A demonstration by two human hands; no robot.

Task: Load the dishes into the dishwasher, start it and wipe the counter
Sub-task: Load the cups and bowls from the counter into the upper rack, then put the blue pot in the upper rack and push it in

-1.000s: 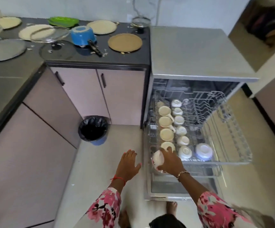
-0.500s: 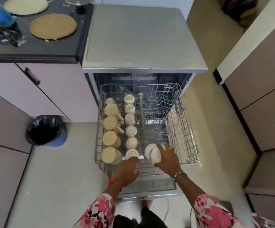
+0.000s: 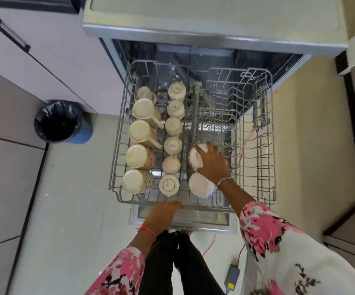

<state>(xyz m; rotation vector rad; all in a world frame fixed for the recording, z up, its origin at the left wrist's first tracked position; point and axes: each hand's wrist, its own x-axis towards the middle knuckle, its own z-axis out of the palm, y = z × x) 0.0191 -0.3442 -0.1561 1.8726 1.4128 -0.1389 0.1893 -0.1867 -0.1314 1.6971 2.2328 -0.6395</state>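
The dishwasher (image 3: 215, 35) stands open with its upper wire rack (image 3: 263, 145) pulled out. Two rows of cream mugs (image 3: 139, 133) and small cups (image 3: 173, 126) sit upside down along the rack's left side. My right hand (image 3: 212, 162) grips a white bowl (image 3: 194, 158) upside down in the rack's middle column. A second white bowl (image 3: 200, 186) lies just in front of it. My left hand (image 3: 163, 211) rests on the rack's front edge, fingers flat against it.
A black-lined blue bin (image 3: 61, 122) stands on the floor to the left, beside pink cabinet doors (image 3: 44, 50). The open dishwasher door (image 3: 193, 218) juts out below the rack. An orange cable (image 3: 210, 245) and a small device lie on the floor near my feet.
My view has tipped down and moved closer to the rack. My right hand carried the white bowl further into the rack, behind the other bowl. My left hand dropped to the rack's front edge.
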